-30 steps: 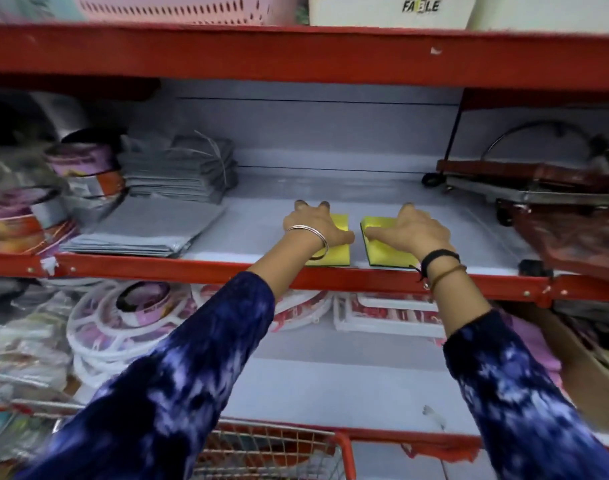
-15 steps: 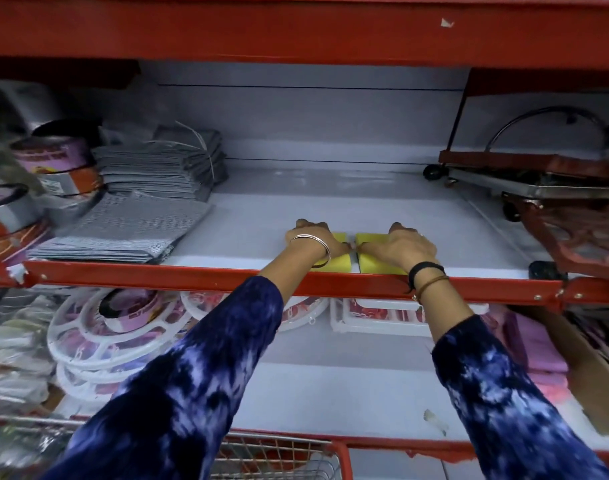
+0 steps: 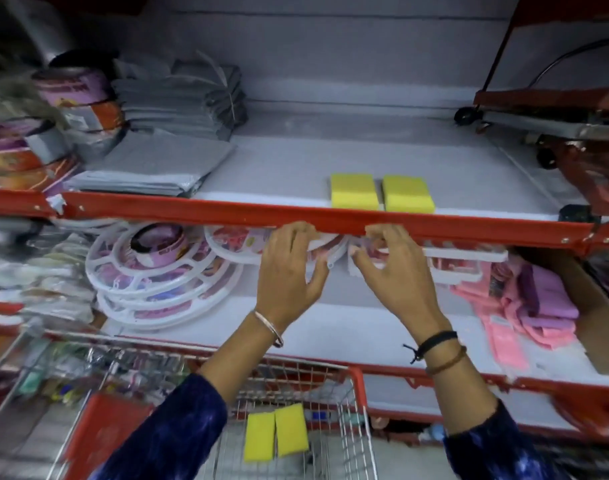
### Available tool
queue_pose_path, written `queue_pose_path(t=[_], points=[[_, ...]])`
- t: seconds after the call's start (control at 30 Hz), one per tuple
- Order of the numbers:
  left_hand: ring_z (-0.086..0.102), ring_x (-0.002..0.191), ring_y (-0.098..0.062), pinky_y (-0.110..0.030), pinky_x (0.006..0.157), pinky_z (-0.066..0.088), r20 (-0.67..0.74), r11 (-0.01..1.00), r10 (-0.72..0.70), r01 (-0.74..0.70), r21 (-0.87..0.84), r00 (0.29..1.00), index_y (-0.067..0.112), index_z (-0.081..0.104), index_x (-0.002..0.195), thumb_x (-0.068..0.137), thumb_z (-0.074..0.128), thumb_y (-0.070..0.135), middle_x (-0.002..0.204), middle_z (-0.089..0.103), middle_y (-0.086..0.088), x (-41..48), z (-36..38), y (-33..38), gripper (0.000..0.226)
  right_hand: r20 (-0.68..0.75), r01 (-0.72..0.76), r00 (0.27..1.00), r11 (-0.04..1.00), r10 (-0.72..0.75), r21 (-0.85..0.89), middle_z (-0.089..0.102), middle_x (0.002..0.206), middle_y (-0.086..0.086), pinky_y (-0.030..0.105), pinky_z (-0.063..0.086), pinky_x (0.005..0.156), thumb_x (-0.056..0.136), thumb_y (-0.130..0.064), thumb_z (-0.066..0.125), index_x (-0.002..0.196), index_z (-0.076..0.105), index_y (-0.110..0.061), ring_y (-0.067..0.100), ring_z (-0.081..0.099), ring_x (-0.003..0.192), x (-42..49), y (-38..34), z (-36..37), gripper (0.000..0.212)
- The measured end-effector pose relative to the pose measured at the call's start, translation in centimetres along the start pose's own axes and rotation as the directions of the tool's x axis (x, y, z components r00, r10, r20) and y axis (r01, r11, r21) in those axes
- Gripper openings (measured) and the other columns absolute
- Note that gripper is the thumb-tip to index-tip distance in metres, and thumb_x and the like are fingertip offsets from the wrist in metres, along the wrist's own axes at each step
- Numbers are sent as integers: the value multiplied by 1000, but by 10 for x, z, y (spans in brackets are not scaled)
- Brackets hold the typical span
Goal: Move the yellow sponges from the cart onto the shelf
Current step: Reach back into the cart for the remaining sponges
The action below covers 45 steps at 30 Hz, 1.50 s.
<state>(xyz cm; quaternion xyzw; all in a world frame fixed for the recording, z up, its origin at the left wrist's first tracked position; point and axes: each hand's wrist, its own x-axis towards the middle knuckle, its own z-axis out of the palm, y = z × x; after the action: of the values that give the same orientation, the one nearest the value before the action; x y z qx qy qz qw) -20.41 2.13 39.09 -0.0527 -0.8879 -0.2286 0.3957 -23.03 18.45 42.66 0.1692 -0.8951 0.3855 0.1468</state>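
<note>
Head view: two yellow sponges (image 3: 354,191) (image 3: 407,193) sit side by side, a slim gap between them, right at the shelf's (image 3: 296,157) red front edge, bare board behind. Below that edge the left hand (image 3: 289,271) and right hand (image 3: 393,271) hang with spread fingers, each grip wide and holding nothing. Two more sponges (image 3: 259,436) (image 3: 292,429) lie touching in the cart (image 3: 356,382).

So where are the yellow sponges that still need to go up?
In the head view, two yellow sponges lie side by side in the wire cart at the bottom, below and between the arms, under the two already on the shelf.
</note>
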Motion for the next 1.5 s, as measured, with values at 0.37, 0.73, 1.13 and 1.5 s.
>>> queue_pose_path(t=[0.37, 0.73, 1.13, 1.5], points=[[51, 101, -22, -29, 86, 43, 404, 950, -286, 311, 3, 869, 5, 59, 106, 90, 50, 27, 106, 58, -13, -204, 6, -80, 29, 411, -223, 890, 975, 196, 18, 65, 109, 1, 41, 56, 80, 86, -28, 63, 110, 60, -16, 18, 64, 95, -135, 37, 137, 27], [57, 101, -36, -42, 67, 53, 679, 777, -579, 557, 293, 450, 7, 56, 115, 89, 54, 34, 116, 55, -16, -340, 70, -150, 38, 591, -398, 580, 828, 561, -396, 53, 136, 12, 42, 51, 90, 92, -41, 55, 132, 49, -13, 32, 53, 120, -213, 112, 271, 49], [38, 128, -34, -49, 86, 54, 621, 495, -783, 637, 591, 33, 10, 14, 148, 80, 65, 45, 146, 26, -14, -404, 150, -184, 92, 523, -405, 502, 722, 689, -561, 25, 151, 20, 46, 39, 105, 74, -47, 70, 150, 9, -7, 38, 31, 137, -262, 178, 369, 105], [44, 121, -39, -48, 78, 54, 654, 506, -756, 610, 609, -25, 29, 18, 145, 73, 68, 40, 143, 26, -17, -401, 159, -193, 89, 528, -407, 532, 746, 662, -527, 39, 138, 17, 42, 49, 85, 64, -35, 75, 150, 14, -10, 37, 43, 122, -262, 185, 371, 108]])
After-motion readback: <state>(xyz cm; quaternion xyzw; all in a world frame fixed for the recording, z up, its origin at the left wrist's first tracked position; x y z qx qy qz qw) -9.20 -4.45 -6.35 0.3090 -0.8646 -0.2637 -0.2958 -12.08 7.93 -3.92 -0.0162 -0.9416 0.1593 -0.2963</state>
